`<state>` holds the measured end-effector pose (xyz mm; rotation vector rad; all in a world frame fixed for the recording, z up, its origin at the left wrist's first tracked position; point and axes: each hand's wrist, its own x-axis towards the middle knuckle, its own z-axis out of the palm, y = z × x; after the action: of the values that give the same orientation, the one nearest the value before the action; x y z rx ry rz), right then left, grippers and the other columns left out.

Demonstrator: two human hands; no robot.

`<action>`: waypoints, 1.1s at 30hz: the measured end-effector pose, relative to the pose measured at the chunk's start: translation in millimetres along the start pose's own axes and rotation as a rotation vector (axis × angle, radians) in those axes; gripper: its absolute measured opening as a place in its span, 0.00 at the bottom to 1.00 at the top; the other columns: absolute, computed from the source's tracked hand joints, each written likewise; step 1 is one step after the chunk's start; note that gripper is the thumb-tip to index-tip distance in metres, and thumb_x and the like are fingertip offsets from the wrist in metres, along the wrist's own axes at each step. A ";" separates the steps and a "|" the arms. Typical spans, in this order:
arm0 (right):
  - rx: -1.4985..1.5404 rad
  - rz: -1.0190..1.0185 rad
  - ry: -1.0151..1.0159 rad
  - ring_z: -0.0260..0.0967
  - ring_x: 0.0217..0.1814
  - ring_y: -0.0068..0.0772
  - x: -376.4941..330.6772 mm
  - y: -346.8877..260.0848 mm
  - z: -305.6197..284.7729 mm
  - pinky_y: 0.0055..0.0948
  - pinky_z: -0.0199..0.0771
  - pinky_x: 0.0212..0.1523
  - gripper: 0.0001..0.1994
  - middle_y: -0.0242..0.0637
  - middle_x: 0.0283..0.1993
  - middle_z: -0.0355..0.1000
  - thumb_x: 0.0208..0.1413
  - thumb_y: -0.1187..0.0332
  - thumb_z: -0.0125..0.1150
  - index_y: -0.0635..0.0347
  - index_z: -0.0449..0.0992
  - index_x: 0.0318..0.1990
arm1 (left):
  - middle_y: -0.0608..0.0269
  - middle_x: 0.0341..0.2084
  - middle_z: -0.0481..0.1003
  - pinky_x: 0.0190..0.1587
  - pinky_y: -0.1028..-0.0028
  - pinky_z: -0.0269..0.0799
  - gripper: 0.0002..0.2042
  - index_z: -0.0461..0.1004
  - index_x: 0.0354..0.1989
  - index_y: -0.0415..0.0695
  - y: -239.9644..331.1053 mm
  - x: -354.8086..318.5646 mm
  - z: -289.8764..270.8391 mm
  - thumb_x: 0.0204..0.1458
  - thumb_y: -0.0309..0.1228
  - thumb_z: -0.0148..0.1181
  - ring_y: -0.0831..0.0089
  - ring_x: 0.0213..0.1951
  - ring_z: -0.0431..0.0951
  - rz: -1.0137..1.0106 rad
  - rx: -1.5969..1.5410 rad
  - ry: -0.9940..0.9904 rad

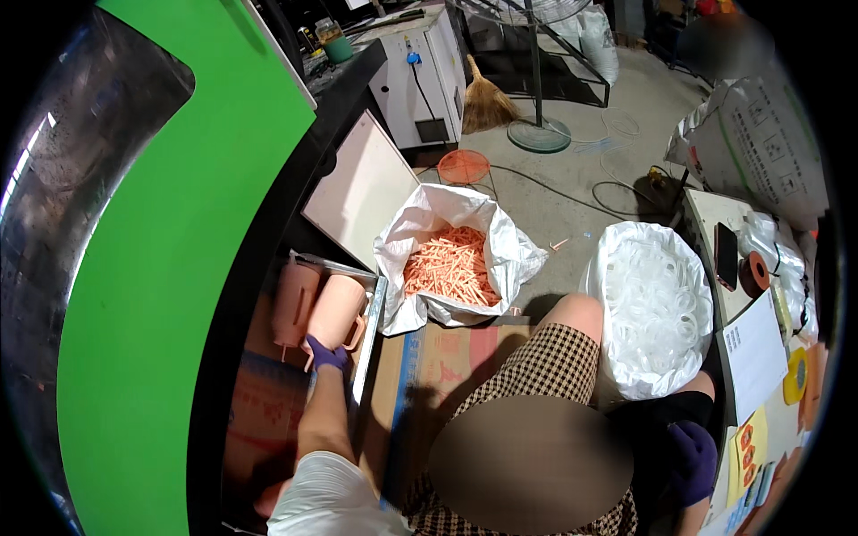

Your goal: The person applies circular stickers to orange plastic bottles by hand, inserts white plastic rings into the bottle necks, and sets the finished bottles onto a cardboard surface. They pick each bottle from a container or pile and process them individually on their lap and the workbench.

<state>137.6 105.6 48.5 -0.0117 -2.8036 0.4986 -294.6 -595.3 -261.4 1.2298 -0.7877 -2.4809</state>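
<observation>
1. The pale pink cylindrical plastic jug with a loop handle (338, 313) lies in the recess beside the green machine panel (152, 295), left of the person.

2. The purple-gloved left hand (326, 355) appears closed around the jug's nearer end; that grip probably leaves the handle free and steadies the body.

3. The jug's long axis slants from the left hand, away and slightly right. Its loop handle is on the right side, toward the silver metal strip (369, 344); I cannot tell which end is the mouth.

4. A second pink plastic jug (290, 308) lies just left of it, roughly parallel, perhaps so both fit the narrow space.

5. The purple-gloved right hand (693, 460) is low beside the white worktop (715, 212); I cannot tell whether it holds anything.

6. Two white woven sacks stand open, presumably for easy reach: one with thin pink sticks (454, 266), the other with clear plastic rings (652, 308).
</observation>
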 end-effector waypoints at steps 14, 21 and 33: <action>0.314 -0.604 0.064 0.81 0.39 0.35 82.8 -113.9 80.9 0.30 0.81 0.33 0.21 0.35 0.57 0.77 0.52 0.66 0.69 0.44 0.80 0.56 | 0.52 0.48 0.76 0.60 0.52 0.66 0.26 0.75 0.48 0.47 -48.7 -460.0 110.7 0.41 0.44 0.76 0.47 0.51 0.75 1.578 1.227 -1.527; 0.004 -0.340 -0.119 0.78 0.26 0.38 75.2 -116.6 154.1 0.36 0.75 0.22 0.17 0.40 0.54 0.78 0.62 0.62 0.55 0.45 0.76 0.58 | 0.61 0.49 0.80 0.65 0.53 0.68 0.22 0.79 0.42 0.51 -140.9 -502.6 113.7 0.37 0.43 0.75 0.61 0.53 0.80 1.527 1.268 -1.891; 0.469 -0.307 -0.114 0.78 0.42 0.51 112.6 -94.5 146.2 0.44 0.81 0.40 0.37 0.48 0.77 0.54 0.55 0.64 0.66 0.40 0.60 0.74 | 0.52 0.50 0.75 0.62 0.48 0.66 0.34 0.71 0.54 0.43 -144.5 -440.7 155.1 0.38 0.45 0.76 0.50 0.53 0.77 1.777 1.270 -1.596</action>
<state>-8.1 -25.7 -18.6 0.5488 -2.6499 1.0846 -149.5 -222.5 19.8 -1.4178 -2.1983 -0.6086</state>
